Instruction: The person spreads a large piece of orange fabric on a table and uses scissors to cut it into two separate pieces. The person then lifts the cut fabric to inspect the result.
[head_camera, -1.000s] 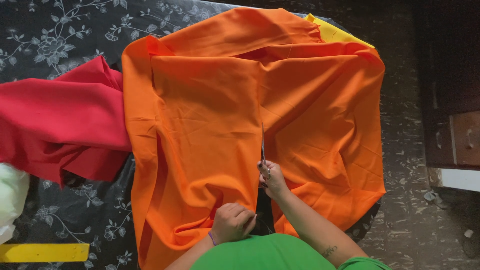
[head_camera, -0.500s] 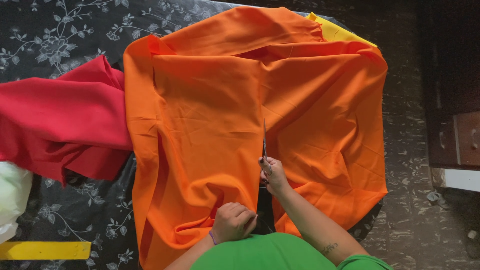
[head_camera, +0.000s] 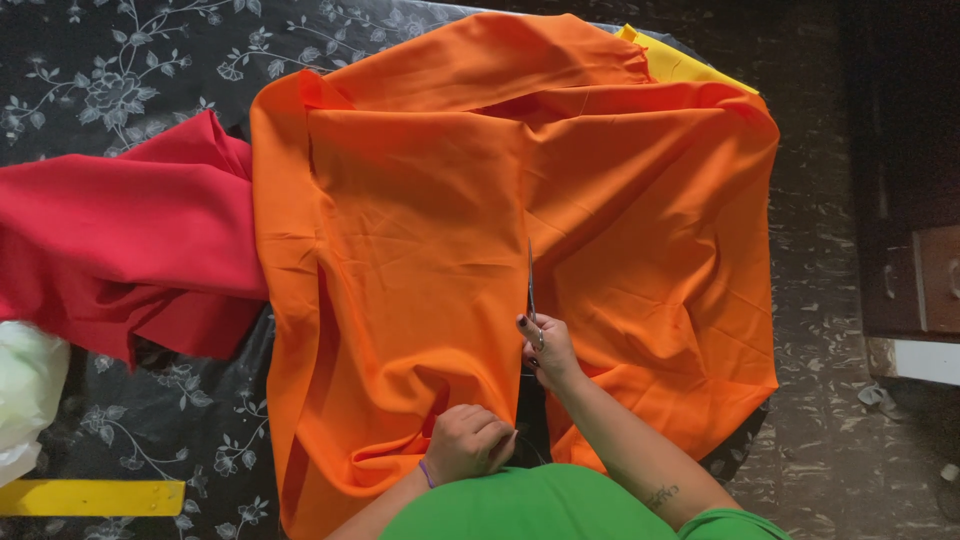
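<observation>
A large orange woven cloth (head_camera: 420, 250) covers the desk's middle, a folded red cloth (head_camera: 120, 240) at its left edge. The left hand (head_camera: 468, 442) clenches the near hem; the right hand (head_camera: 545, 350) grips slim steel scissors (head_camera: 530, 285). Loose folds could skew the cut.
</observation>
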